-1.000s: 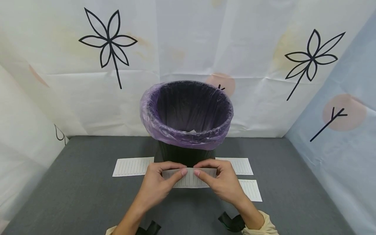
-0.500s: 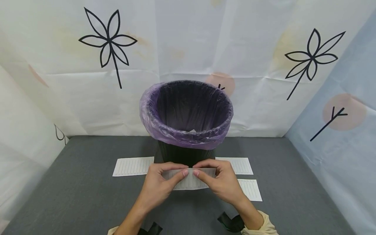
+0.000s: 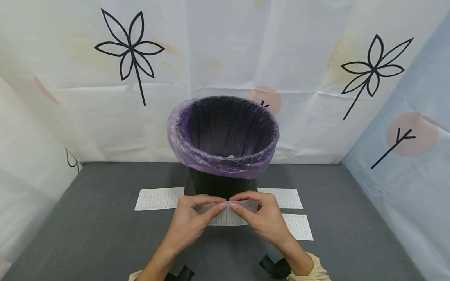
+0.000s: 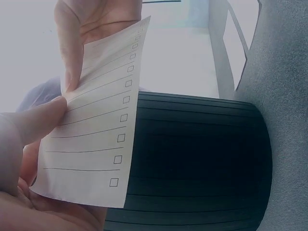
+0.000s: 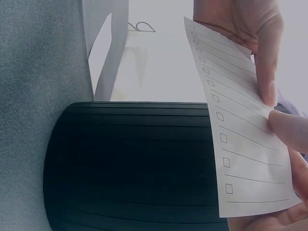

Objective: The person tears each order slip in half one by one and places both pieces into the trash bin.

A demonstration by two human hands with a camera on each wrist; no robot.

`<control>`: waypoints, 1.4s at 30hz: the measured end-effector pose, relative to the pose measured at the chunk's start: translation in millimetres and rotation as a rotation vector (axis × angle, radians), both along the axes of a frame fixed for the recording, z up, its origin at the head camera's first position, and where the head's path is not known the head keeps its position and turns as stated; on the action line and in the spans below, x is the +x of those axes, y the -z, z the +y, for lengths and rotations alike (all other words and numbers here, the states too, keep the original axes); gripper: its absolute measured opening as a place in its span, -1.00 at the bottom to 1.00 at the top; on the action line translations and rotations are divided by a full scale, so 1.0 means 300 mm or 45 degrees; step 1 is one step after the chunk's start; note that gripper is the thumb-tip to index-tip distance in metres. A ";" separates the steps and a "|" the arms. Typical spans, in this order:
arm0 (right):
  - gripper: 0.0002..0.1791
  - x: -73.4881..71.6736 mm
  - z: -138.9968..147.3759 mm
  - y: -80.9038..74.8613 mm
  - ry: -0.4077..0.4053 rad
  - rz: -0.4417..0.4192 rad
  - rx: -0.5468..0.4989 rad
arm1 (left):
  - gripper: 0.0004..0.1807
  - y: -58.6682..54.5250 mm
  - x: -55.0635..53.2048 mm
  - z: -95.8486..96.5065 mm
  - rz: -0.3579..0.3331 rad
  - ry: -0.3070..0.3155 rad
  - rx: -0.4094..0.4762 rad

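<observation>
Both hands hold one paper checklist slip (image 3: 227, 218), printed with lines and small checkboxes, in front of the bin. My left hand (image 3: 191, 218) pinches its top edge between thumb and index finger, just left of the middle. The right hand (image 3: 264, 218) pinches the same edge just right of the middle, the two thumbs close together. In the left wrist view the slip (image 4: 96, 125) bows slightly, its checkbox edge free. From the right wrist view the slip (image 5: 240, 130) appears whole, with no tear showing. Fingers behind the paper are partly hidden.
A black bin (image 3: 218, 185) with a purple liner (image 3: 225, 168) stands right behind the hands; a white scrap (image 3: 230, 156) shows inside. On the grey table (image 3: 105, 234) lie a left slip (image 3: 159, 198), a back right slip (image 3: 281, 198) and a front right slip (image 3: 298, 227).
The thumbs have drawn slightly closer together along the slip's top edge, the right hand shifting a little left. The slip's lower edge has swung slightly. Everything else stays in place.
</observation>
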State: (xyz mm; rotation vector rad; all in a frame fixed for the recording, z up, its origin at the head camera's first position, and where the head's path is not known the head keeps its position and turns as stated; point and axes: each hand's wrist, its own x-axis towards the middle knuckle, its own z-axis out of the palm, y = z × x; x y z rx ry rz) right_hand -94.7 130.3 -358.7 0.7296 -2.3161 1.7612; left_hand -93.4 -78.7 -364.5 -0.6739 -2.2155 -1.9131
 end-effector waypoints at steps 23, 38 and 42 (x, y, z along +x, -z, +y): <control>-0.89 -0.002 -0.004 -0.004 0.007 -0.015 -0.007 | -0.88 -0.006 0.005 0.008 0.010 -0.059 -0.020; -0.90 0.000 -0.005 -0.003 0.020 -0.012 0.012 | -0.89 -0.003 0.008 0.012 -0.009 -0.062 -0.025; -0.92 -0.001 -0.005 0.001 0.023 0.010 0.022 | -0.90 -0.005 0.009 0.014 -0.022 -0.078 -0.030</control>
